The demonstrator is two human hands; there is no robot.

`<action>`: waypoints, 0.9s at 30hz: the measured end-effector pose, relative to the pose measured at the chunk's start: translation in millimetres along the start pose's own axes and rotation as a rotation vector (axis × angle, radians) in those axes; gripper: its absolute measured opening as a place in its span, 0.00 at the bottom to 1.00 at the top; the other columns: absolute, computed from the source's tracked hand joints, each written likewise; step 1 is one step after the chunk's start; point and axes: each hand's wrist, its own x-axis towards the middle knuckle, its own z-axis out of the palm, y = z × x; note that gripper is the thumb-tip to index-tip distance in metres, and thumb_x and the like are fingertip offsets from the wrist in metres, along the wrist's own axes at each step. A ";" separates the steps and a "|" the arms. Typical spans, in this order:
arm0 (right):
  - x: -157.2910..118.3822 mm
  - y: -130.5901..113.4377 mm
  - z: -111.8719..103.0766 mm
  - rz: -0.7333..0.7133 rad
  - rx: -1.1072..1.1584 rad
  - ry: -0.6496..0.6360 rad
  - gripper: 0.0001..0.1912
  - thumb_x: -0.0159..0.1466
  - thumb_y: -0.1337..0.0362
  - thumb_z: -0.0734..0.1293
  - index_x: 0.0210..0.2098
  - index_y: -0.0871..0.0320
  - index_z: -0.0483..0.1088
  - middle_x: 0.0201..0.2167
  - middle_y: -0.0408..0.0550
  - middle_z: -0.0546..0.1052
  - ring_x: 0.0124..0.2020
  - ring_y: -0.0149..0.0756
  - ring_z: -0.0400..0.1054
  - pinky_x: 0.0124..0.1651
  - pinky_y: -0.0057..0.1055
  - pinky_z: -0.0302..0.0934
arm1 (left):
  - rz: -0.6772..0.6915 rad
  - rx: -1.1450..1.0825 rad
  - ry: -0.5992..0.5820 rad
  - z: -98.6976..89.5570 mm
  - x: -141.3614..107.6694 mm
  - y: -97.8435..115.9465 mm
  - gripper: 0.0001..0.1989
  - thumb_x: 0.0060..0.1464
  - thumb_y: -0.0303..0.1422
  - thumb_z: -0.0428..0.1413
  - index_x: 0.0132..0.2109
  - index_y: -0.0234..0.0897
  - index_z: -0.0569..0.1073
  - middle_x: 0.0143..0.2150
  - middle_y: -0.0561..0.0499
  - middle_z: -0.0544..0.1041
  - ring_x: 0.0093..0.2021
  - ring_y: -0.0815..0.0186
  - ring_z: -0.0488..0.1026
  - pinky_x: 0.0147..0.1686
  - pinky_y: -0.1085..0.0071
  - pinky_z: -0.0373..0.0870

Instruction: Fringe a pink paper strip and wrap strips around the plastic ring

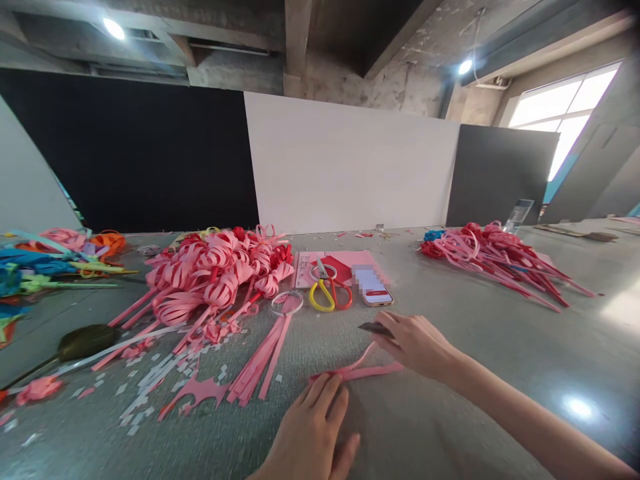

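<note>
My left hand (317,427) lies low in the middle, its fingers stretched flat and their tips on one end of a pink paper strip (373,371) on the table. The thumb stands apart. Just right of it, my right hand (413,340) is closed around a slim, dark, pointed tool (375,329), its tip pointing left. Whether this is a knife or tweezers I cannot tell. A thin curl of the pink strip rises below the right fingers. Left of my hands, a bundle of pink strips (265,357) fans out below a white roll of tape (287,304).
Scissors (327,293) with yellow and red handles lie by a phone (373,285) on a pink sheet (305,270). Pink paper flowers (215,273) are heaped left, red and pink ones (490,253) right. A dark round object (87,341) and white scraps (150,393) lie left.
</note>
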 end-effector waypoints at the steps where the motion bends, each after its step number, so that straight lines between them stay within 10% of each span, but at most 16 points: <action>1: 1.0 -5.4 0.0 0.018 0.056 0.013 0.07 0.61 0.61 0.57 0.35 0.57 0.61 0.31 0.43 0.72 0.25 0.31 0.67 0.25 0.25 0.51 | 0.005 -0.009 -0.019 -0.5 0.5 0.2 0.22 0.55 0.38 0.46 0.54 0.32 0.61 0.56 0.42 0.62 0.54 0.56 0.59 0.50 0.61 0.62; 14: 1.9 -49.2 11.7 0.086 -0.052 -0.246 0.08 0.60 0.65 0.59 0.40 0.55 0.62 0.23 0.48 0.73 0.23 0.40 0.70 0.20 0.23 0.49 | 0.001 -0.152 -0.140 -6.9 4.8 2.0 0.29 0.52 0.41 0.47 0.57 0.29 0.56 0.58 0.39 0.58 0.57 0.55 0.55 0.52 0.59 0.58; 27: 0.4 -49.3 20.2 -0.070 -0.100 -0.126 0.08 0.54 0.73 0.60 0.33 0.57 0.61 0.27 0.43 0.74 0.25 0.35 0.70 0.22 0.24 0.48 | -0.004 -0.131 -0.106 -6.6 4.6 4.1 0.27 0.53 0.40 0.47 0.57 0.29 0.56 0.57 0.38 0.58 0.56 0.55 0.56 0.51 0.60 0.60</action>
